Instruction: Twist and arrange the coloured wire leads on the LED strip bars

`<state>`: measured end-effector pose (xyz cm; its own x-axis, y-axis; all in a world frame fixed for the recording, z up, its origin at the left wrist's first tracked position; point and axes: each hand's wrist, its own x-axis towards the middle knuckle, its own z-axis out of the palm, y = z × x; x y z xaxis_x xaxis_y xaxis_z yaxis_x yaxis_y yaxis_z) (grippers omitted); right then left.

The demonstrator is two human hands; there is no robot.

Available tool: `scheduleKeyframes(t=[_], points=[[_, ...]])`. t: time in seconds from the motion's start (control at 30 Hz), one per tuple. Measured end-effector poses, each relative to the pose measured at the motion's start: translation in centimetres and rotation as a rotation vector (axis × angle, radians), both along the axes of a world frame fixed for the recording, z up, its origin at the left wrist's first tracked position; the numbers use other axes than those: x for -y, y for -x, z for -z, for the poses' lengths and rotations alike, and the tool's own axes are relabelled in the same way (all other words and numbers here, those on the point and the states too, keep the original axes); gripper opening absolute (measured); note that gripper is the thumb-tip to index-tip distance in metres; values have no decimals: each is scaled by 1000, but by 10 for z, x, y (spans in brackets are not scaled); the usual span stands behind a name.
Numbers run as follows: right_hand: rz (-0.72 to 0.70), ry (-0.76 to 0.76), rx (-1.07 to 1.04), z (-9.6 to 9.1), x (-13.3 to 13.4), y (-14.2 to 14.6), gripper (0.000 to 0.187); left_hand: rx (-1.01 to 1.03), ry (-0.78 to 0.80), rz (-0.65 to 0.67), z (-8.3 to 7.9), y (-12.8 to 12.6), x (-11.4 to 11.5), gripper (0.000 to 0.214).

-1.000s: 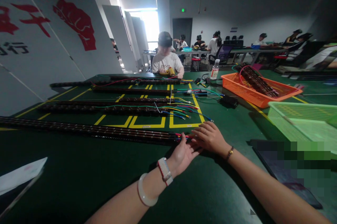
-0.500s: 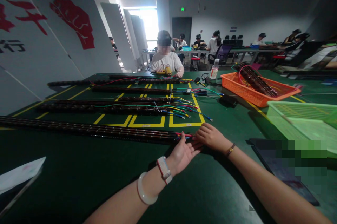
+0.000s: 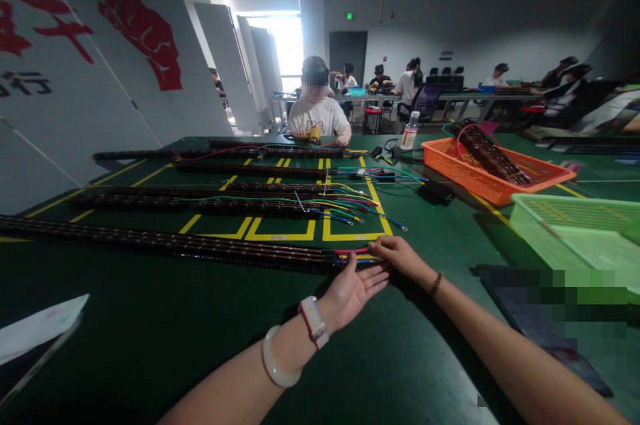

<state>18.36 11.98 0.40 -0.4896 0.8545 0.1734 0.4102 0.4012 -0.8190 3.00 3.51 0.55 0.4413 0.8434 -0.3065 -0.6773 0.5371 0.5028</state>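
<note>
I have the right hand [image 3: 400,256] pinching thin red, yellow, blue wires [image 3: 359,256]; the left hand [image 3: 347,293] (palm up) lies open.

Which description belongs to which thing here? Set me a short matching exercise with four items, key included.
1. left hand
2. right hand
3. bottle
4. orange basket

A. standing upright on the table
B. open, palm up
C. a dark bundle lies in it, tilted
D. dark bracelet on its wrist, fingers at the coloured wires

Pairs: 1-B, 2-D, 3-A, 4-C
</note>
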Motion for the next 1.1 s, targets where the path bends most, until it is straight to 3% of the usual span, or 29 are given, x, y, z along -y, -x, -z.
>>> scheduleKeyframes(t=[0.3,0.9,1.1], points=[[149,86,-205,6,-10,18,43,-31,-18,-60,2,-3,2,52],[126,98,-222,9,-36,37,48,-74,-27,-85,0,-4,3,49],[150,98,-174,8,-31,30,48,-73,-25,-64,-1,-3,2,50]])
